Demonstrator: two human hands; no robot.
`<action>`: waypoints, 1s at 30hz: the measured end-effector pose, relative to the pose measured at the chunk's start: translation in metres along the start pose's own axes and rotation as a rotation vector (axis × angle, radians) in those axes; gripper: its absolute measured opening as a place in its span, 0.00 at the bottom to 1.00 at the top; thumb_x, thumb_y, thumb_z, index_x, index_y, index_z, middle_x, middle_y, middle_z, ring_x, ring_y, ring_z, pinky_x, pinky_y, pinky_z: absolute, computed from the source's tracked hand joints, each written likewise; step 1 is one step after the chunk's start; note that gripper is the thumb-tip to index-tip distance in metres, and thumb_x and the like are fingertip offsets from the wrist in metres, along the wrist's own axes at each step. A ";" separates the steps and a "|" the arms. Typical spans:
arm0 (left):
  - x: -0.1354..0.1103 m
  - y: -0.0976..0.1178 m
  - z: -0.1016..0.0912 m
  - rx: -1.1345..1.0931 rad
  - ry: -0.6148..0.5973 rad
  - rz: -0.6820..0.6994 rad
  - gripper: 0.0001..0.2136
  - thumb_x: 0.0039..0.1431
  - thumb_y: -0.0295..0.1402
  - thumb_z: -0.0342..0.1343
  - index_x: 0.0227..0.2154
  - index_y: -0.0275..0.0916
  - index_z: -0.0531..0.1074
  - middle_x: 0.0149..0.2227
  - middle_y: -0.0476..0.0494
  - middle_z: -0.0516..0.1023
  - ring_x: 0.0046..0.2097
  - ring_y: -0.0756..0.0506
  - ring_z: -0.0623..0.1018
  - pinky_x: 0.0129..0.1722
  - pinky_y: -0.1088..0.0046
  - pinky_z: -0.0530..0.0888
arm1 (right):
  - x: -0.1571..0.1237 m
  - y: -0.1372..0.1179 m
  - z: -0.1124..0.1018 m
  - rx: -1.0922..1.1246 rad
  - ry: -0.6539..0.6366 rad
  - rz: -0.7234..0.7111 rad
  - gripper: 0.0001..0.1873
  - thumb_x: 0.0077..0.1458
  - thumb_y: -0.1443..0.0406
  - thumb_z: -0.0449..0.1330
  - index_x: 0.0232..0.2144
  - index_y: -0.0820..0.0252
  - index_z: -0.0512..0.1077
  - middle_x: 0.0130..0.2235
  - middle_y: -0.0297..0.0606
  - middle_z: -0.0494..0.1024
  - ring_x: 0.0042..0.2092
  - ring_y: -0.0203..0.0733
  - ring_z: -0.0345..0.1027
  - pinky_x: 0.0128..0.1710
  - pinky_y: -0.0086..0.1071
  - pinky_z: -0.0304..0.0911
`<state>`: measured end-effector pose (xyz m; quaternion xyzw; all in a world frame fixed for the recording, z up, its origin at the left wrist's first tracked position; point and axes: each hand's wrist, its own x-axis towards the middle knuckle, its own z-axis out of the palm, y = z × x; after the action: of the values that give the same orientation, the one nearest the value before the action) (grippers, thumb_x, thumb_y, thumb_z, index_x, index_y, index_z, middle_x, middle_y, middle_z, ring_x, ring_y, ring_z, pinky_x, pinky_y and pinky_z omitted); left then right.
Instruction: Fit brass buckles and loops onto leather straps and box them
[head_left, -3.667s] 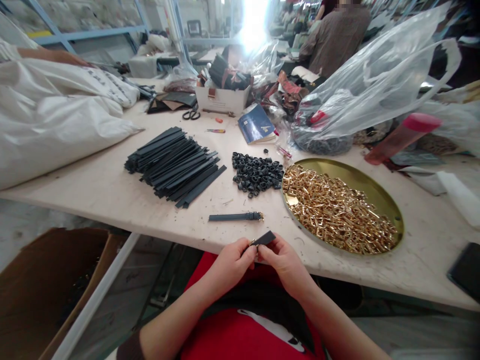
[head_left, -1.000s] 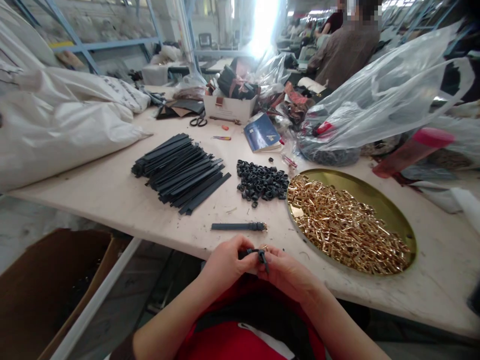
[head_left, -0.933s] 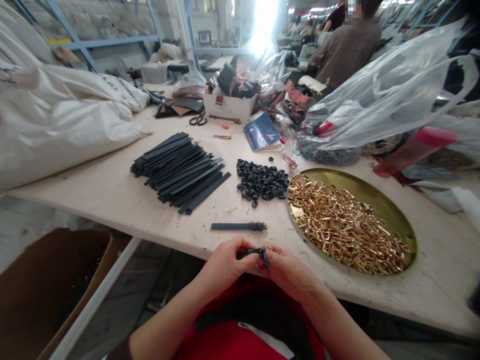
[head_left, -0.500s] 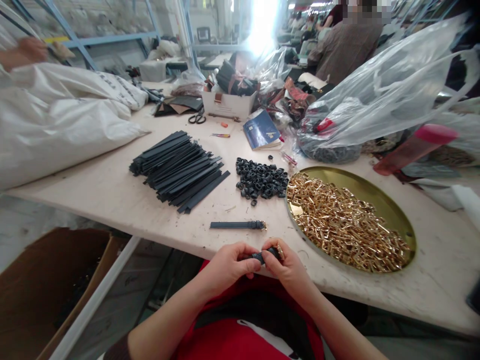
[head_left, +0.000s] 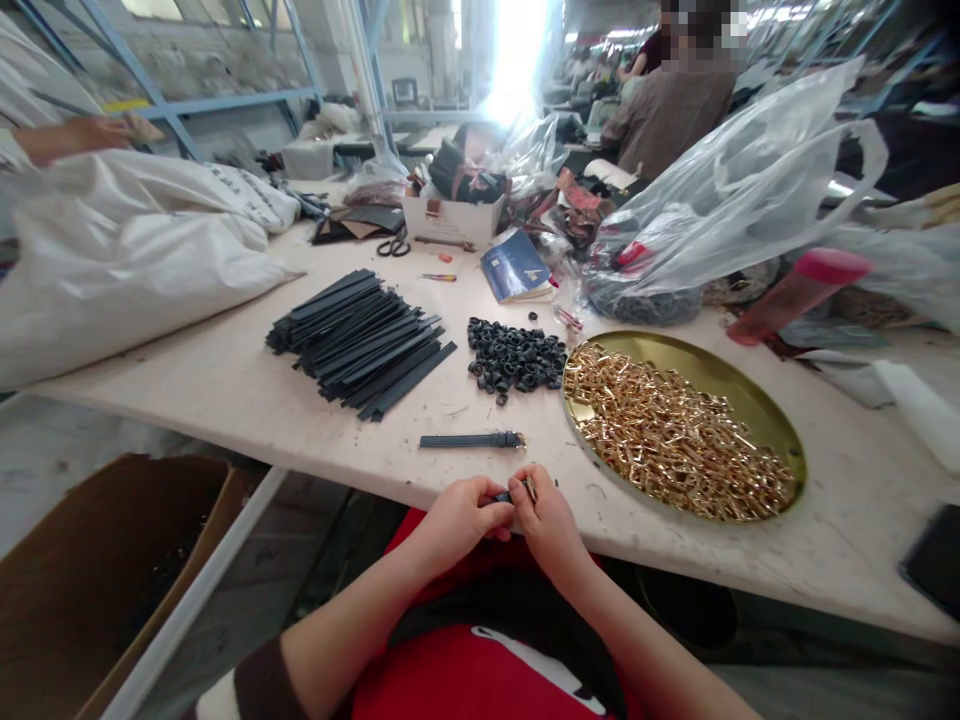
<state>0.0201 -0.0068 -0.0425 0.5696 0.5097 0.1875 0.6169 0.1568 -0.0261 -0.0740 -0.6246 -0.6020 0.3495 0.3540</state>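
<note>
My left hand (head_left: 456, 518) and my right hand (head_left: 546, 514) meet at the near table edge, both closed on a dark watch strap (head_left: 504, 496) with a gold buckle at its right end; most of the strap is hidden by my fingers. Just beyond them a finished dark strap with a gold buckle (head_left: 471, 440) lies flat on the table. Farther back are a stack of dark straps (head_left: 358, 340), a heap of small black loops (head_left: 516, 356) and a round gold tray (head_left: 757, 398) full of gold buckles.
A big white sack (head_left: 112, 260) fills the left of the table, another person's hand (head_left: 82, 134) above it. A clear plastic bag (head_left: 720, 210), a pink bottle (head_left: 796, 284), a blue booklet (head_left: 514, 266), scissors (head_left: 391, 246) and a white box (head_left: 451, 214) stand behind. A cardboard box (head_left: 97, 570) sits lower left.
My hands have kept working the strap at the table edge, turning it and drawing closer together, so less of it shows now. The strap on the table has not moved.
</note>
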 end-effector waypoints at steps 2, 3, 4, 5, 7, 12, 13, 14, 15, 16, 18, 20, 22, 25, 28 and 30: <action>0.000 -0.003 -0.002 -0.026 -0.001 0.008 0.09 0.47 0.32 0.52 0.32 0.33 0.70 0.26 0.46 0.76 0.27 0.49 0.74 0.28 0.75 0.69 | -0.001 -0.003 -0.006 0.036 -0.068 -0.052 0.12 0.57 0.57 0.43 0.31 0.57 0.59 0.25 0.32 0.67 0.28 0.39 0.62 0.28 0.31 0.56; -0.001 -0.003 -0.003 -0.042 -0.014 0.007 0.09 0.47 0.32 0.53 0.32 0.33 0.70 0.27 0.46 0.76 0.27 0.49 0.74 0.29 0.75 0.69 | -0.003 -0.004 -0.010 0.049 -0.106 -0.080 0.12 0.58 0.57 0.43 0.31 0.57 0.59 0.25 0.32 0.67 0.28 0.38 0.61 0.28 0.31 0.56; -0.002 -0.002 -0.004 -0.063 -0.039 0.003 0.10 0.47 0.32 0.53 0.33 0.34 0.70 0.28 0.46 0.76 0.27 0.49 0.74 0.29 0.75 0.69 | -0.004 -0.006 -0.014 0.050 -0.139 -0.105 0.12 0.58 0.57 0.43 0.31 0.57 0.59 0.25 0.32 0.66 0.28 0.38 0.61 0.28 0.30 0.56; -0.003 -0.002 -0.005 -0.087 -0.071 -0.005 0.10 0.47 0.32 0.53 0.33 0.34 0.70 0.28 0.46 0.76 0.28 0.49 0.74 0.30 0.74 0.69 | -0.006 -0.008 -0.018 0.036 -0.165 -0.126 0.11 0.58 0.58 0.43 0.31 0.57 0.59 0.25 0.32 0.67 0.28 0.37 0.61 0.28 0.30 0.56; -0.007 0.000 -0.006 -0.125 -0.124 -0.022 0.11 0.47 0.32 0.53 0.35 0.34 0.71 0.29 0.46 0.76 0.29 0.49 0.75 0.31 0.74 0.70 | -0.010 -0.012 -0.024 -0.022 -0.202 -0.156 0.10 0.58 0.59 0.43 0.32 0.57 0.60 0.25 0.31 0.67 0.27 0.37 0.61 0.27 0.30 0.54; -0.013 0.003 -0.005 -0.117 -0.120 0.000 0.13 0.48 0.32 0.53 0.38 0.34 0.69 0.29 0.46 0.76 0.30 0.48 0.75 0.32 0.73 0.70 | -0.014 -0.014 -0.028 -0.047 -0.266 -0.187 0.09 0.58 0.60 0.44 0.32 0.57 0.60 0.25 0.31 0.67 0.27 0.37 0.61 0.26 0.30 0.53; -0.014 0.004 -0.006 -0.106 -0.123 0.007 0.15 0.48 0.32 0.53 0.41 0.34 0.68 0.28 0.46 0.76 0.30 0.48 0.75 0.31 0.74 0.70 | -0.014 -0.013 -0.027 -0.020 -0.263 -0.183 0.09 0.58 0.60 0.44 0.32 0.57 0.60 0.25 0.31 0.67 0.27 0.37 0.60 0.27 0.30 0.54; -0.015 0.005 -0.008 -0.096 -0.128 0.011 0.18 0.49 0.32 0.52 0.44 0.34 0.66 0.28 0.46 0.76 0.30 0.48 0.75 0.31 0.74 0.70 | -0.013 -0.011 -0.026 0.008 -0.255 -0.173 0.09 0.58 0.60 0.44 0.31 0.57 0.60 0.25 0.31 0.67 0.27 0.36 0.60 0.27 0.30 0.54; -0.016 0.007 -0.010 -0.087 -0.134 0.014 0.20 0.49 0.32 0.52 0.47 0.34 0.64 0.28 0.46 0.76 0.30 0.48 0.75 0.31 0.74 0.69 | -0.013 -0.009 -0.025 0.036 -0.242 -0.164 0.10 0.59 0.60 0.44 0.31 0.57 0.60 0.25 0.31 0.67 0.27 0.36 0.60 0.27 0.30 0.55; -0.017 0.009 -0.012 -0.077 -0.142 0.014 0.22 0.50 0.32 0.52 0.50 0.34 0.61 0.28 0.46 0.76 0.30 0.48 0.75 0.31 0.74 0.69 | -0.012 -0.007 -0.024 0.062 -0.228 -0.156 0.10 0.59 0.59 0.44 0.31 0.57 0.60 0.25 0.31 0.66 0.27 0.36 0.60 0.28 0.30 0.55; -0.017 0.012 -0.015 -0.043 -0.150 0.001 0.24 0.50 0.32 0.52 0.51 0.33 0.59 0.29 0.45 0.76 0.30 0.48 0.75 0.31 0.75 0.69 | -0.011 -0.004 -0.022 0.103 -0.218 -0.151 0.10 0.58 0.59 0.44 0.31 0.57 0.60 0.25 0.30 0.66 0.27 0.36 0.59 0.27 0.30 0.55; -0.016 0.014 -0.016 0.002 -0.147 -0.008 0.23 0.50 0.32 0.51 0.51 0.33 0.60 0.29 0.45 0.76 0.31 0.48 0.75 0.31 0.74 0.69 | -0.010 -0.002 -0.021 0.133 -0.232 -0.151 0.09 0.58 0.59 0.45 0.31 0.57 0.61 0.24 0.30 0.66 0.27 0.35 0.59 0.27 0.29 0.55; -0.013 0.013 -0.015 0.042 -0.148 0.001 0.22 0.51 0.33 0.50 0.50 0.34 0.61 0.29 0.45 0.76 0.32 0.47 0.76 0.32 0.74 0.69 | -0.009 -0.001 -0.021 0.158 -0.259 -0.141 0.09 0.58 0.59 0.45 0.31 0.57 0.61 0.25 0.30 0.66 0.27 0.35 0.59 0.26 0.29 0.55; -0.008 0.012 -0.015 0.086 -0.154 0.019 0.21 0.52 0.34 0.49 0.50 0.35 0.61 0.28 0.46 0.76 0.32 0.47 0.75 0.31 0.74 0.68 | -0.009 -0.001 -0.022 0.193 -0.284 -0.115 0.11 0.58 0.58 0.45 0.30 0.57 0.60 0.25 0.30 0.67 0.28 0.35 0.60 0.28 0.29 0.56; -0.006 0.015 -0.019 0.167 -0.223 -0.020 0.14 0.53 0.35 0.47 0.40 0.34 0.68 0.26 0.47 0.75 0.28 0.49 0.74 0.27 0.76 0.67 | -0.010 0.002 -0.019 0.209 -0.219 -0.088 0.12 0.59 0.58 0.44 0.31 0.57 0.61 0.27 0.31 0.67 0.29 0.36 0.61 0.29 0.30 0.58; -0.005 0.018 -0.021 0.234 -0.276 -0.058 0.11 0.53 0.36 0.45 0.28 0.34 0.69 0.23 0.48 0.74 0.24 0.50 0.73 0.25 0.77 0.66 | -0.011 0.004 -0.016 0.188 -0.177 -0.074 0.12 0.59 0.57 0.44 0.34 0.57 0.62 0.29 0.33 0.68 0.31 0.37 0.63 0.30 0.30 0.58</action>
<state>0.0070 0.0051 -0.0211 0.6428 0.4548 0.0290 0.6158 0.1719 -0.0373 -0.0693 -0.5329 -0.6182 0.4449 0.3688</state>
